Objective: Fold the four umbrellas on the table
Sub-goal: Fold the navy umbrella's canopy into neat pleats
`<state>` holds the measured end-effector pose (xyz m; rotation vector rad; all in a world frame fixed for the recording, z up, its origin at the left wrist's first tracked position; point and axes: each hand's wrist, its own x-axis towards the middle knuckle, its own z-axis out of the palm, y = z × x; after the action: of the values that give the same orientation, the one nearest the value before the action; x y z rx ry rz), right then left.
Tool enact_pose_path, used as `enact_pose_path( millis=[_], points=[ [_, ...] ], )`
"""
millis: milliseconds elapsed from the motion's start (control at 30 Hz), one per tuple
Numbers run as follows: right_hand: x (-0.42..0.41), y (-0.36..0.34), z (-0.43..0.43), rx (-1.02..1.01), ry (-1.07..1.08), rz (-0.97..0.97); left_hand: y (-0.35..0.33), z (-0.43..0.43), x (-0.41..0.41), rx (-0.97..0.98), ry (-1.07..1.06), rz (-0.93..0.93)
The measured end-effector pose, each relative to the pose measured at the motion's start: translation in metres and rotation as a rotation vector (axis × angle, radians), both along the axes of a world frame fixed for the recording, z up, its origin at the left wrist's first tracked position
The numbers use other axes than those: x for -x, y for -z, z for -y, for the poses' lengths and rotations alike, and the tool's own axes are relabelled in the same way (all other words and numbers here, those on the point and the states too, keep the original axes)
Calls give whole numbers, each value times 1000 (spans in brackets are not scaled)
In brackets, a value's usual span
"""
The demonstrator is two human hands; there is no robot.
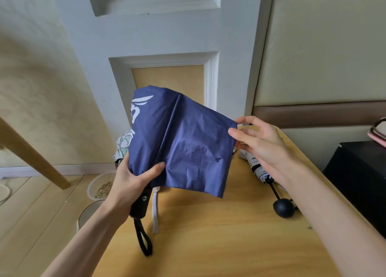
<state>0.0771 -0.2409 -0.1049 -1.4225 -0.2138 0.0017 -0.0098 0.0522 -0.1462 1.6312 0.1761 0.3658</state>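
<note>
The navy umbrella (188,143) is held up just over the desk (208,245): the left grip (133,182) is wrapped round the bunched canopy right above the black handle (141,203), and the right grip (261,141) pinches the outer edge of one panel, pulled out flat to the right. My take is to keep that panel taut, lay it round the shaft one way and repeat for each flap. Let the left thumb pin every pleat so nothing springs loose before the white strap (155,212) goes round.
</note>
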Motion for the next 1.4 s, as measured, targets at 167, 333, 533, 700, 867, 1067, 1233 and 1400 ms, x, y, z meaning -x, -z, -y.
enact_pose_path(
  millis=[167,333,533,700,867,1067,1233,1400],
  points=[
    [-4,-1,5,180,-38,65,-1,1,1,7,22,8],
    [-4,-1,2,243,-31,70,-1,1,2,15,43,-2],
    [-10,2,6,251,-89,-41,0,2,3,6,67,-6],
    [-14,2,18,328,-190,-84,-1,-2,3,-12,94,-13],
    [-7,-4,24,269,-403,-107,0,-4,1,-19,110,-26],
    [-9,-4,31,401,-373,-84,-2,-14,1,-59,116,-42],
    [-13,0,29,335,-308,-56,-2,-13,0,-62,116,-58],
    [-14,3,25,298,-297,-28,-1,-12,-2,-47,82,-51]
  ],
)
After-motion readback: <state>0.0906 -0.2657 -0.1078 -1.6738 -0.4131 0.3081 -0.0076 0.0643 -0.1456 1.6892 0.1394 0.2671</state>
